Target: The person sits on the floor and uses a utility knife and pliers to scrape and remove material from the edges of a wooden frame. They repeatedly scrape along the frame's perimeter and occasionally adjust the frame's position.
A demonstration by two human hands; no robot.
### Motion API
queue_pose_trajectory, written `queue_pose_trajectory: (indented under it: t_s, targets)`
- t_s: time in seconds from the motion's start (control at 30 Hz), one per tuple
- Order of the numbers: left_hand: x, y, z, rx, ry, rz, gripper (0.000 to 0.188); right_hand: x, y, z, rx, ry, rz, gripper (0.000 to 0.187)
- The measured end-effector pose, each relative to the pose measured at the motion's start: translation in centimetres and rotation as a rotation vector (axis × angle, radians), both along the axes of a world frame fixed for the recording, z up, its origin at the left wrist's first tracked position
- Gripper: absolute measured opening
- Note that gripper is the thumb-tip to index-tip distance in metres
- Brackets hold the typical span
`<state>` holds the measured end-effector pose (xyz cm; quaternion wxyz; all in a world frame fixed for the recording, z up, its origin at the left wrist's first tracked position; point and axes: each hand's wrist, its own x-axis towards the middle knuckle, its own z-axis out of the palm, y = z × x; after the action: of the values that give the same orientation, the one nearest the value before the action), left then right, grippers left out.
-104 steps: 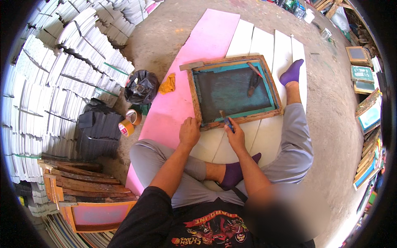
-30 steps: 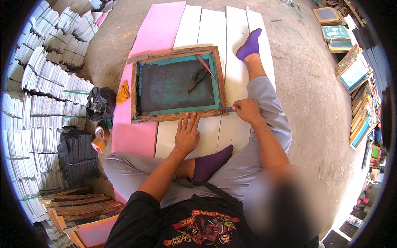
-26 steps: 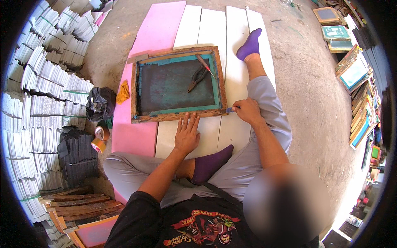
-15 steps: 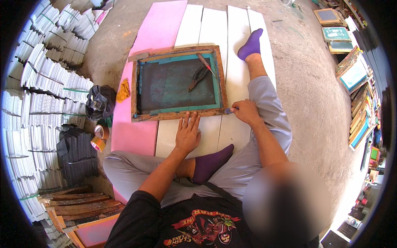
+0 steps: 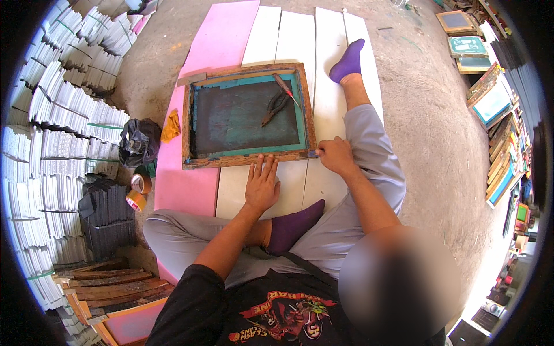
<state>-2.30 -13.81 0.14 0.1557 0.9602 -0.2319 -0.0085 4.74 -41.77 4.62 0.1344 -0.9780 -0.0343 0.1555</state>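
A worn wooden screen-printing frame (image 5: pixel 308 112) with dark mesh and a teal border lies flat before me. My left hand (image 5: pixel 262 187) is open, its outstretched fingertips resting on the frame's near wooden edge. At the near right corner my right hand (image 5: pixel 336 155) is closed in a pinch on a small blue-grey piece (image 5: pixel 313 154), which meets the wood. What kind of piece it is, I cannot make out. On the mesh, toward the right, lie dark-handled pliers (image 5: pixel 272 109) and a screwdriver (image 5: pixel 282 84) with a red and black handle, one against the other.
I sit on pink and white boards (image 5: pixel 186 193). Left of the frame are a yellow cloth (image 5: pixel 171 127), a black plastic bag (image 5: pixel 139 142) and tape rolls (image 5: pixel 136 200). Tied paper stacks (image 5: pixel 52 144) line the left side. More frames (image 5: pixel 490 104) lean along the right.
My right hand has shifted slightly left, bringing the blue-grey piece closer against the frame's corner. My left hand stays on the near edge; the pliers and screwdriver lie as before.
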Motion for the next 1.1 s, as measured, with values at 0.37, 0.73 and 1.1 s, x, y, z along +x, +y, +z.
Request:
queue_pose_trajectory:
  t_s: [0.37,0.73,1.1]
  targets:
    - [0.6,0.5,0.0,-0.102,0.008,0.018,0.068,-0.1,1.5,-0.9,0.011,-0.094,0.028,0.019]
    - [0.6,0.7,-0.1,-0.095,-0.030,0.013,0.068,-0.4,1.3,0.2,0.024,-0.031,0.006,0.025]
    - [0.8,0.7,0.0,-0.069,-0.012,0.005,0.067,2.0,-0.2,1.0,-0.001,-0.071,0.247,0.022]
